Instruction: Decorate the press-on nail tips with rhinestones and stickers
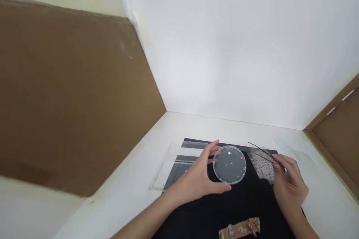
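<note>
Clear round dish (229,164) w/ small colored bits sits on black mat (224,209), L hand (196,171) cupping rim, fingers spread wide round it. R hand (290,186) pinches fine tweezers (266,155), tips out over patterned sheet (262,168). Cardboard strip (239,229) w/ small decorated pcs on mat, near side. Rim-only hold steadies dish, leaves center open.

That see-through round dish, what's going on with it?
A person's left hand is cupped around the edge of a clear round dish with a few tiny colored bits inside. Their right hand holds thin dark tweezers beside the dish, over a clear packet with a red-and-white pattern. All this sits on a black mat, with a cardboard strip of small shiny pieces nearer the person.
</note>
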Demonstrator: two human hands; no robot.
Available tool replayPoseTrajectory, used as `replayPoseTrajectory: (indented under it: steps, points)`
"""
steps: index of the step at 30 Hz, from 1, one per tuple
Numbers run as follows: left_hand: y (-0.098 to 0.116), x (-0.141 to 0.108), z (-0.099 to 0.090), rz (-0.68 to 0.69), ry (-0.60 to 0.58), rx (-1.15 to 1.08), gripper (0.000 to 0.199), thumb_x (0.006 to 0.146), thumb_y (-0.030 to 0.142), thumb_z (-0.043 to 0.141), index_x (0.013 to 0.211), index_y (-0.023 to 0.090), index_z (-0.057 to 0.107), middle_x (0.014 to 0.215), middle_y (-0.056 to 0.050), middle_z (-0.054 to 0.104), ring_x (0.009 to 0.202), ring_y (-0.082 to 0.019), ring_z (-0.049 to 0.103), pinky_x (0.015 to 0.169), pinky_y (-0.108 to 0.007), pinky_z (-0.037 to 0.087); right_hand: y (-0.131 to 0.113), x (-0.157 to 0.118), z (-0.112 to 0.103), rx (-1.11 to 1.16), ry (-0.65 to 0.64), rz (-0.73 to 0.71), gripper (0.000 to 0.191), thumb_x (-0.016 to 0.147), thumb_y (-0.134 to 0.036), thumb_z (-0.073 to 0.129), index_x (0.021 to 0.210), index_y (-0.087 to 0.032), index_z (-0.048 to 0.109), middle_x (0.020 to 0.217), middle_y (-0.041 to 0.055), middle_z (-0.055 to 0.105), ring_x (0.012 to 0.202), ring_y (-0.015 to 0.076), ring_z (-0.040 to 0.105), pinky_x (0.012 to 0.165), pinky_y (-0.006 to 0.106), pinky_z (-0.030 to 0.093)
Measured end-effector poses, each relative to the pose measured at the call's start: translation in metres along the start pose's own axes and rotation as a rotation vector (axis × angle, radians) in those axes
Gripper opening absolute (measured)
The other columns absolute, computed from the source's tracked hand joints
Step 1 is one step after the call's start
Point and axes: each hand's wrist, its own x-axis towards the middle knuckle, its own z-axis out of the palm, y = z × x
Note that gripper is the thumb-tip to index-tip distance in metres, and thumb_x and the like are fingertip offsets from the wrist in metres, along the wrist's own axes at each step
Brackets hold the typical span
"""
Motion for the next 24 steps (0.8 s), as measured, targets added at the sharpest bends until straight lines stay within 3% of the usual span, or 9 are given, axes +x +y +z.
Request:
replayPoseTrajectory:
  steps: [7, 14, 17, 20, 22, 24]
  points:
    - [-0.023, -0.001, 0.024, 0.002, -0.046, -0.164, 0.146, 0.062, 0.054, 0.099, 0.175, 0.029, 0.011, 0.177, -0.02, 0.03, 0.16, -0.04, 0.044, 0.132, -0.06, 0.04, -0.024, -0.041, 0.011, 0.162, -0.085, 0.405, 0.046, 0.095, -0.066, 0.08, 0.111, -0.023, 0.085, 0.107, 0.0094, 0.084, 0.101, 0.0294, 0.077, 0.091, 0.045, 0.062]
    - [-0.034, 0.0, 0.036, 0.094, -0.014, -0.326, 0.139, 0.066, 0.049, 0.1, 0.17, 0.027, 0.011, 0.177, -0.023, 0.019, 0.164, -0.039, 0.039, 0.135, -0.057, 0.039, -0.019, -0.045, 0.021, 0.307, -0.266, 0.649, 0.064, 0.082, -0.08, 0.084, 0.108, -0.022, 0.087, 0.097, 0.0125, 0.085, 0.089, 0.0317, 0.082, 0.083, 0.046, 0.067]
    - [-0.043, 0.007, 0.041, 0.22, -0.016, -0.485, 0.139, 0.066, 0.047, 0.103, 0.167, 0.024, 0.011, 0.177, -0.028, 0.014, 0.169, -0.039, 0.032, 0.139, -0.057, 0.032, -0.019, -0.044, 0.02, 0.34, -0.294, 0.646, 0.065, 0.083, -0.081, 0.083, 0.108, -0.022, 0.087, 0.097, 0.0133, 0.085, 0.088, 0.0322, 0.082, 0.084, 0.048, 0.068]
    - [-0.048, 0.013, 0.039, 0.321, -0.061, -0.583, 0.122, 0.067, 0.049, 0.106, 0.159, 0.023, 0.029, 0.174, -0.028, 0.028, 0.171, -0.041, 0.027, 0.14, -0.06, 0.027, -0.022, -0.043, 0.019, 0.349, -0.319, 0.558, 0.061, 0.087, -0.081, 0.081, 0.106, -0.023, 0.088, 0.098, 0.0133, 0.085, 0.088, 0.0314, 0.082, 0.082, 0.047, 0.068]
    - [-0.048, 0.013, 0.035, 0.354, -0.108, -0.596, 0.111, 0.069, 0.043, 0.106, 0.155, 0.026, 0.037, 0.173, -0.025, 0.034, 0.169, -0.04, 0.033, 0.138, -0.061, 0.03, -0.026, -0.04, 0.018, 0.334, -0.337, 0.45, 0.056, 0.094, -0.078, 0.076, 0.102, -0.024, 0.088, 0.095, 0.0119, 0.085, 0.084, 0.0292, 0.081, 0.078, 0.044, 0.067]
    - [-0.048, 0.011, 0.032, 0.423, -0.136, -0.587, 0.105, 0.072, 0.029, 0.105, 0.154, 0.032, 0.04, 0.177, -0.02, 0.031, 0.165, -0.038, 0.042, 0.136, -0.06, 0.035, -0.029, -0.034, 0.014, 0.294, -0.337, 0.303, 0.045, 0.1, -0.068, 0.075, 0.101, -0.025, 0.088, 0.094, 0.01, 0.085, 0.082, 0.0264, 0.081, 0.074, 0.04, 0.066]
